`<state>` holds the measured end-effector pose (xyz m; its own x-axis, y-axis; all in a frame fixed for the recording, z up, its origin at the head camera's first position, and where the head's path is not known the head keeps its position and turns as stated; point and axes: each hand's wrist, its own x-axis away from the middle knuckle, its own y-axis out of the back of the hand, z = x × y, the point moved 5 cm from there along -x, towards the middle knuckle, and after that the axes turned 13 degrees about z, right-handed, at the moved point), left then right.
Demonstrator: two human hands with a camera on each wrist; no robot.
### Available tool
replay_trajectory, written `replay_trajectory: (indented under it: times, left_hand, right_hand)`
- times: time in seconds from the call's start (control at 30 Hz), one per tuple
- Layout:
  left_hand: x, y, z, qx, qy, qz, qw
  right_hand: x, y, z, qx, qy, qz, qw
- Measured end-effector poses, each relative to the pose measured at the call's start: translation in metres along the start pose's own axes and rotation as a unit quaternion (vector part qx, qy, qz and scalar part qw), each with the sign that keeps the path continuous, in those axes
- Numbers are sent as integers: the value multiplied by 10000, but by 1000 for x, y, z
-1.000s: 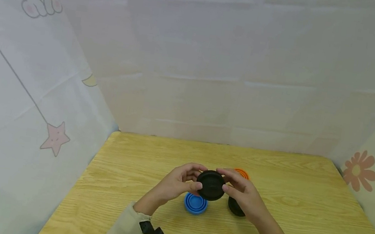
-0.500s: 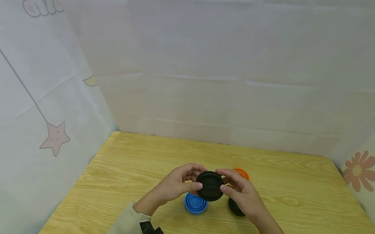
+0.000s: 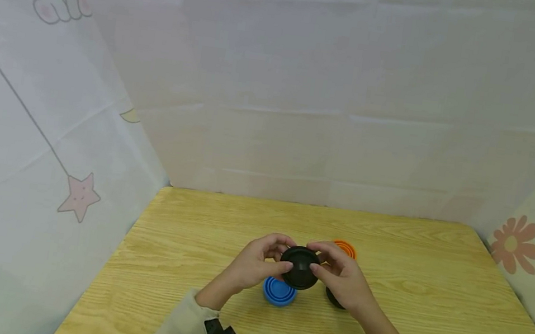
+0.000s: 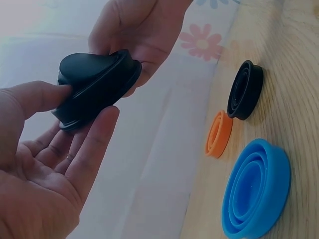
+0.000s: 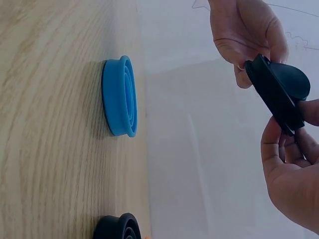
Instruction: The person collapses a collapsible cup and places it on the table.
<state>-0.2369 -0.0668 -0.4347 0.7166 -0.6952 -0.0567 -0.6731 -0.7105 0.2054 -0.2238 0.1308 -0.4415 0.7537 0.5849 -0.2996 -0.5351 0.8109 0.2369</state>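
A black collapsible cup is held up above the table between both hands. In the left wrist view this cup is tilted, its middle bulging out past the thick rim. My left hand pinches its left side, thumb on the near face and fingers at the rim behind. Opposite, my right hand grips the right edge the same way, its thumb pressing near the bulge. Below lies a flattened blue collapsible cup, with nested rings showing. A second black collapsible cup is partly hidden by the right hand in the head view.
An orange collapsible cup lies farther back on the wooden table, behind the right hand. Printed cloth hangs along the table's back and sides. A small black device is strapped at each wrist.
Both thumbs have slid inward across the held cup. Its middle, flat-looking before, now bulges toward the person. The cup has dropped very slightly; the cups on the table stay put.
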Motion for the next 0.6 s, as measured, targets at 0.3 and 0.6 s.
replay_trajectory:
  times: [0.3, 0.6]
  left_hand:
    - [-2, -1, 1, -428, 160, -414, 9981]
    - [-3, -2, 2, -917, 136, -686, 9933]
  right_hand:
    - [-1, -1, -4, 408, -186, -415, 9981]
    - [-1, -2, -7, 529, -708, -749, 9933]
